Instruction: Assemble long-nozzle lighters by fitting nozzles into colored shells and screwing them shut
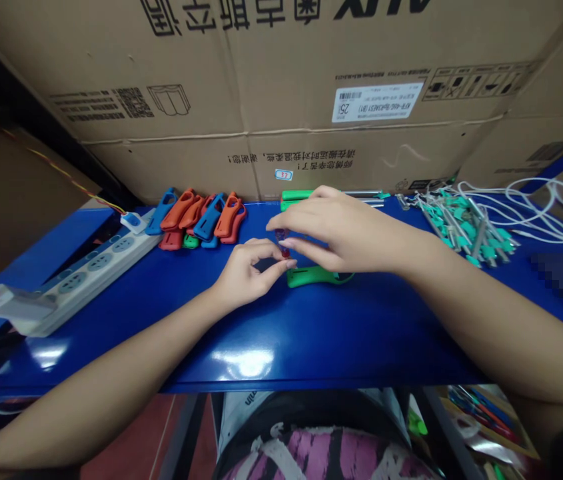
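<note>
A small, partly clear piece with a red end (285,249) is pinched between my two hands above the blue table (241,340). My left hand (248,275) holds its lower end between thumb and forefinger. The thumb and fingers of my right hand (324,230) close around its upper part, which they partly hide. Just below my right hand lies a green plastic handle (306,276). Behind that hand are another green handle (295,195) and thin metal rods (374,202), partly covered by the hand.
Red, orange, blue and green handles (176,212) lie in a pile at the back left, beside a white power strip (98,263). Metal parts with teal tips (461,230) and a coiled white cable (556,207) are at the right. A large cardboard box (281,87) stands behind.
</note>
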{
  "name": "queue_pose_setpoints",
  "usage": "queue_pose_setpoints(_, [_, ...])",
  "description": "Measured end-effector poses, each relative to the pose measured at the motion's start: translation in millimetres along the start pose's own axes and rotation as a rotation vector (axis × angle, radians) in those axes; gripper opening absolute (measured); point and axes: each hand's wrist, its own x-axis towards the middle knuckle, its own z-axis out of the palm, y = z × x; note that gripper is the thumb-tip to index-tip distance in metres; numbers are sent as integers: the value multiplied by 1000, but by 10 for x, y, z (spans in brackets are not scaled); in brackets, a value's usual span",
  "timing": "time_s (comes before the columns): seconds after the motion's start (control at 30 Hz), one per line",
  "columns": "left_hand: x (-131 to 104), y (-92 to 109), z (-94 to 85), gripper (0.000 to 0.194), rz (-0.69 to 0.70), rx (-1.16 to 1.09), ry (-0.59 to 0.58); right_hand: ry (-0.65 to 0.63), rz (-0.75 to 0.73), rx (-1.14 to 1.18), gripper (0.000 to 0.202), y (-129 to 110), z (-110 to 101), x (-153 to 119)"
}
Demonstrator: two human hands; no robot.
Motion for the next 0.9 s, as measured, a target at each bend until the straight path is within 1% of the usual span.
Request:
queue_pose_setpoints(0.2, [13,28,-11,25,47,36,-37,47,-5,45,22,12,-4,-2])
queue_pose_setpoints(0.37, [-8,36,-16,18,58,57,-80,52,20,7,21,-32,-29,1])
queue_pose_setpoints(0.5, [-17,50,-5,18,89,81,-110,46,46,-39,22,-58,-44,1])
queue_pose_setpoints(0.6, [-23,53,15,18,85,68,-116,47,55,-74,21,-66,-55,-4])
queue_pose_setpoints(0.73, [-33,21,51,10,41,34,-52,52,70,-93,20,-71,-54,-5])
queue_pose_setpoints(0.8, [-40,-1,70,13,4,13,-12,55,70,-88,19,-74,-45,0])
queue_pose_setpoints(0.9, [-45,-13,86,17,-26,-14,6,54,66,-91,18,-86,-28,11])
